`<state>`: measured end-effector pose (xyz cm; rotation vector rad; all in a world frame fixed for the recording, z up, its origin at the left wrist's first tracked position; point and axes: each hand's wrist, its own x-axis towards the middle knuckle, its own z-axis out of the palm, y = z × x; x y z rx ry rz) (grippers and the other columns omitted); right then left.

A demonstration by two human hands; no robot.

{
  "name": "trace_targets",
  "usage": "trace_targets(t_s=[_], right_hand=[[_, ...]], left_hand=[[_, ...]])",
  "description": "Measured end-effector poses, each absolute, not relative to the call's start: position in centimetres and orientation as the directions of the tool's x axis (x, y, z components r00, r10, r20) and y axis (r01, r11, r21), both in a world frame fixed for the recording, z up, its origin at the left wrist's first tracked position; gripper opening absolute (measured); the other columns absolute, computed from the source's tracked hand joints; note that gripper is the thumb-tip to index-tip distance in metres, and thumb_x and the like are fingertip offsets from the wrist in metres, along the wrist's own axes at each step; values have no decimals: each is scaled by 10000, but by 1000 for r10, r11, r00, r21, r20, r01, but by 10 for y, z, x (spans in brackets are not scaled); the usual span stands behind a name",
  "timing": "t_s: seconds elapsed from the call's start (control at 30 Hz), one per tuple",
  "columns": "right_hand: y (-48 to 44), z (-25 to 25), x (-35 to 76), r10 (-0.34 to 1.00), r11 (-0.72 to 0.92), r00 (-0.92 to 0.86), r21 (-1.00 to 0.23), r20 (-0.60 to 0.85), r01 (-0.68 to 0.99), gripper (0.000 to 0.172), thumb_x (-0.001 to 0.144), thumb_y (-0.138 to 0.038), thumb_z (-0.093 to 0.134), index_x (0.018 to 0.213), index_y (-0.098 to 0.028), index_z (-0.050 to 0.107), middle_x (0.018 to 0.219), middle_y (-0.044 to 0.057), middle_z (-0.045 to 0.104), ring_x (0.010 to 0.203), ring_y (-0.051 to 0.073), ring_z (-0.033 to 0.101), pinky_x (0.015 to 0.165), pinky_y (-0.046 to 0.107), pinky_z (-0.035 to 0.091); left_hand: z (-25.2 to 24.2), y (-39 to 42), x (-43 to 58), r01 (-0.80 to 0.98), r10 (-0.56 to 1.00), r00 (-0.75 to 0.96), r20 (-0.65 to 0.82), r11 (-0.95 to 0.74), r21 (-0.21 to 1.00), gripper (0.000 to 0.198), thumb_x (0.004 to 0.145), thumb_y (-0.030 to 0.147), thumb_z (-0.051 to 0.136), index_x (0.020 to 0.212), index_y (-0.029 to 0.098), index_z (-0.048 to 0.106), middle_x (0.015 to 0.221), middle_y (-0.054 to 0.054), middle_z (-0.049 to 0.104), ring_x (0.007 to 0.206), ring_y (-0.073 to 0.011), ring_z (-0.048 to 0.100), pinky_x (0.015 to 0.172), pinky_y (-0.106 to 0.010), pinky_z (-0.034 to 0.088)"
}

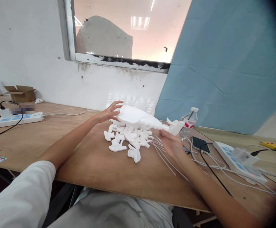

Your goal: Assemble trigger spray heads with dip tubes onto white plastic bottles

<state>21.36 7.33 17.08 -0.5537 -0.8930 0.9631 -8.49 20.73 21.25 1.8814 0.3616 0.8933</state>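
Observation:
A white spray bottle (140,117) lies almost level in the air, its base to the left and its trigger head (176,126) to the right. My left hand (109,112) grips the base end with its fingers spread around it. At the neck, just below the trigger head, my right hand (171,142) is closed around the bottle. Below it, a pile of loose white spray heads (128,136) covers part of the wooden table. Thin white dip tubes (163,155) lie to the right of the pile, partly behind my right hand.
White ribbed pieces (133,100) stand against the wall. A clear water bottle (190,122), a phone (200,144), cables and a power strip (238,161) are on the right. Another power strip (19,119) and a cardboard box (21,94) sit on the left.

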Motion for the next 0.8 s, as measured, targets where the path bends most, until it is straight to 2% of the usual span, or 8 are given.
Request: trace_targets(t_s=[0.1, 0.17, 0.23, 0.33, 0.43, 0.5, 0.63, 0.8], right_hand=[[75, 169, 214, 883, 469, 274, -739, 381, -484, 325, 545, -115, 838, 757, -206, 610, 767, -49, 606, 679, 77, 533, 599, 209, 458], [75, 168, 215, 892, 451, 253, -749, 373, -485, 324, 550, -130, 844, 755, -204, 604, 734, -50, 578, 643, 71, 502, 578, 207, 445], [75, 168, 215, 902, 432, 222, -768, 371, -472, 320, 555, -147, 848, 733, -205, 588, 694, -54, 545, 602, 70, 468, 555, 214, 434], [73, 169, 215, 908, 418, 205, -781, 365, -463, 323, 554, -169, 854, 700, -209, 568, 674, -53, 528, 578, 75, 446, 530, 229, 421], [71, 171, 214, 906, 424, 206, -774, 371, -470, 333, 544, -158, 860, 708, -219, 576, 676, -56, 535, 584, 78, 452, 523, 227, 417], [71, 171, 213, 903, 429, 196, -772, 383, -469, 335, 549, -158, 858, 736, -230, 590, 686, -59, 545, 597, 79, 465, 523, 221, 419], [74, 166, 211, 907, 422, 204, -795, 369, -436, 333, 552, -174, 854, 764, -237, 604, 740, -45, 599, 645, 98, 518, 541, 232, 448], [77, 160, 213, 906, 423, 223, -797, 360, -432, 345, 548, -156, 853, 796, -235, 626, 745, -44, 612, 644, 89, 521, 532, 216, 449]], left_hand=[[218, 204, -87, -20, 539, 744, 395, -573, 819, 803, 651, 342, 799, 1366, 365, 435, 1491, -86, 296, 1163, -296, 546, 874, -447, 573], [221, 202, -87, 78, 555, 719, 418, -663, 745, 862, 597, 313, 829, 1366, 364, 442, 1532, -83, 199, 1205, -312, 502, 824, -395, 591], [222, 202, -86, 173, 565, 672, 478, -749, 640, 811, 601, 340, 818, 1340, 343, 484, 1540, -78, 179, 1231, -315, 467, 762, -338, 599], [226, 203, -89, 273, 523, 661, 538, -836, 477, 552, 693, 410, 736, 1203, 242, 612, 1413, -104, 421, 1154, -276, 526, 738, -314, 585], [232, 203, -97, 332, 536, 669, 515, -835, 438, 339, 812, 438, 612, 1035, 188, 663, 1152, -85, 629, 1013, -216, 607, 809, -337, 550], [237, 200, -101, 350, 561, 710, 425, -805, 479, 336, 826, 447, 596, 1042, 195, 645, 1087, -67, 662, 1003, -205, 620, 850, -339, 524], [242, 184, -94, 396, 526, 843, 110, -747, 534, 535, 788, 489, 628, 1258, 251, 538, 1267, -67, 592, 1130, -222, 581, 878, -309, 503], [231, 172, -78, 531, 525, 841, -128, -760, 373, 918, 608, 535, 736, 1423, 328, 367, 1464, -42, 418, 1295, -281, 439, 1032, -370, 411]])
